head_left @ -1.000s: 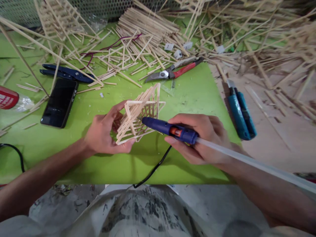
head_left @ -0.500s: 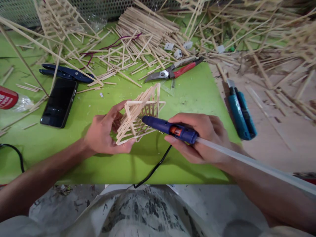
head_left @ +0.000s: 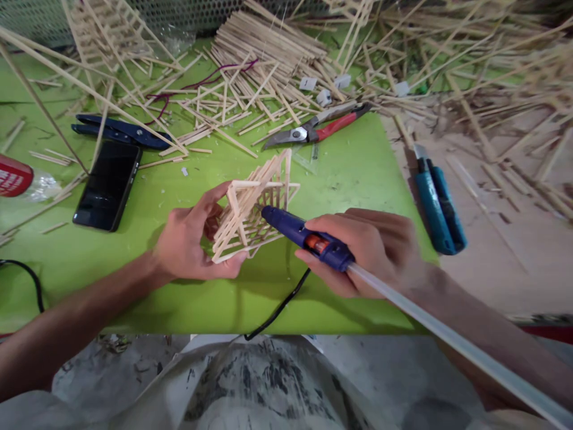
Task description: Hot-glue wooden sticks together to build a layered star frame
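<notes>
A small lattice frame of thin wooden sticks (head_left: 244, 230) is held tilted above the green table by my left hand (head_left: 194, 236), its thumb along the lower edge and some fingers hidden behind. My right hand (head_left: 367, 248) is closed round a blue hot glue gun (head_left: 290, 229). The gun's nozzle points up and left at the inside of the frame; whether the tip touches a stick I cannot tell. From the gun's rear a long translucent glue stick (head_left: 430, 319) runs back over my right forearm. A black cord (head_left: 280, 310) hangs below the gun.
Beyond the frame lie pruning shears (head_left: 308, 128) and a pile of wooden sticks (head_left: 268, 51). On the left are a phone (head_left: 107, 185), dark blue pliers (head_left: 120, 131) and a bottle with a red label (head_left: 22, 178). A teal utility knife (head_left: 439, 206) lies right.
My right hand has swung the glue gun slightly, its rear end lower and toward me, so the glue stick slopes more steeply. My left hand and the stick frame have hardly moved.
</notes>
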Tool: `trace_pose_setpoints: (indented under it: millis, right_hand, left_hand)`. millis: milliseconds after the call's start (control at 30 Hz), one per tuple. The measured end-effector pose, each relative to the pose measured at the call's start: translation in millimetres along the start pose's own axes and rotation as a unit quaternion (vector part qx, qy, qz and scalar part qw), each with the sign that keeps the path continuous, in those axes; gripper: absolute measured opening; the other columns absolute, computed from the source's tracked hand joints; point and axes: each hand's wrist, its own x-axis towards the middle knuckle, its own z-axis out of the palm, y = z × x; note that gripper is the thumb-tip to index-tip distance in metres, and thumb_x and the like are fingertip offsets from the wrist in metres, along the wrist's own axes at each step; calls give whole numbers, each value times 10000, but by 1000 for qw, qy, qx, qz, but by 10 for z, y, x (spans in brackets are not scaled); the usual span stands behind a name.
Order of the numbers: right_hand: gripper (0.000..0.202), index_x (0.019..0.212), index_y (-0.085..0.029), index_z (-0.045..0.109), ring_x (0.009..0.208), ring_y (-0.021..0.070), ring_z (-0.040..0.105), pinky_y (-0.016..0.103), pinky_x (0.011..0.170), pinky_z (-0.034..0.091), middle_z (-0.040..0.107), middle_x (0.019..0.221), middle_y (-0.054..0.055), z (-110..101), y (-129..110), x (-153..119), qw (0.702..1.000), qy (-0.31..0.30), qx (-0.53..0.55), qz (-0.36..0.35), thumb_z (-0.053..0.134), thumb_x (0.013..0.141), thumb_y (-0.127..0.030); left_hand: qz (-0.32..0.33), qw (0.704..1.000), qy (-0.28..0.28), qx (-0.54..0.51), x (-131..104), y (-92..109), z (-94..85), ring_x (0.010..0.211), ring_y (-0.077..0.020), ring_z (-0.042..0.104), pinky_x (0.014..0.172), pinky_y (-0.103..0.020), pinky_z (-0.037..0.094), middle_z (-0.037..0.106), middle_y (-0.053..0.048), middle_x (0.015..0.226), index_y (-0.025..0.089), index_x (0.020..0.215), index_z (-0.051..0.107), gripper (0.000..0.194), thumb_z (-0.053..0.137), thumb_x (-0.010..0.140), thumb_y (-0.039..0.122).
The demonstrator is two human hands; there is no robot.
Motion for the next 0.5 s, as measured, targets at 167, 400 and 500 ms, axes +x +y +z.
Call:
trace_pose_setpoints:
  millis: [167,400,500]
  right_hand:
    - [224,1172,-118,595,597,164,588,332,485,362,643,657,-11,39,-53,-33,996,-4,-59,-73,697,1006,-229]
    - [236,1190,-126,605,553,141,417,318,475,294,575,602,-39,-1,-81,-29,985,-22,-120,-124,702,992,-210]
    - [242,1179,-106,605,563,141,435,307,471,323,591,607,-24,-36,-91,5,980,-35,-137,-143,703,1003,-239]
  left_hand:
    - [-9,1000,7,-11,-14,-8,4,555,-104,693,523,-191,605,765,39,823,207,1437,559,649,710,891,521]
    - [2,1000,10,-10,-16,24,4,544,-113,694,505,-196,608,748,43,773,161,1484,527,707,726,882,475]
    - [4,1000,15,-12,-12,26,12,541,-122,701,490,-208,617,753,44,772,173,1492,522,719,729,877,483]
